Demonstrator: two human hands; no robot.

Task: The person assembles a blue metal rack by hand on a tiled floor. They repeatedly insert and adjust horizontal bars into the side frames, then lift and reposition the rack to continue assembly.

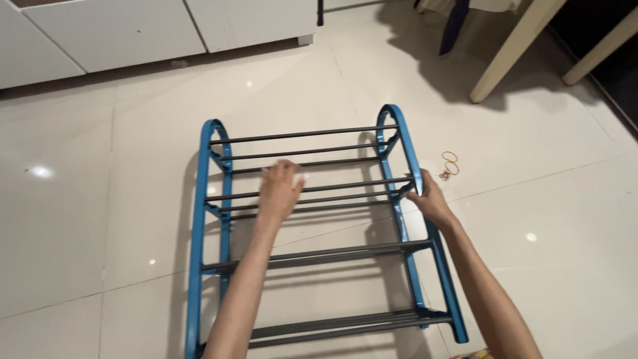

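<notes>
A blue-framed shoe rack with dark grey metal bars (312, 256) is lying in the middle of a glossy cream-tiled floor (100, 219), its two arched blue side frames running away from the person and the thin bars spanning between them in pairs. The left hand (279, 191) is reaching over the bars near the rack's middle, fingers spread and slightly blurred, resting on or just above one bar; whether it is clamped on that bar cannot be told. The right hand (430, 201) is gripping the right-hand blue side frame (415, 176) where a pair of bars is joining it, the fingers curling round the frame's edge. Both forearms are stretching out above the nearer bars, hiding short lengths of them. Just beside the right frame, on the tiles, a few yellow rubber bands (450, 164) are lying loose, apart from the rack. Farther off, pale wooden table legs (515, 50) are standing at the upper right with a dark shadow spreading around them, and white cabinet fronts (133, 30) are lining the top left edge of the floor.
</notes>
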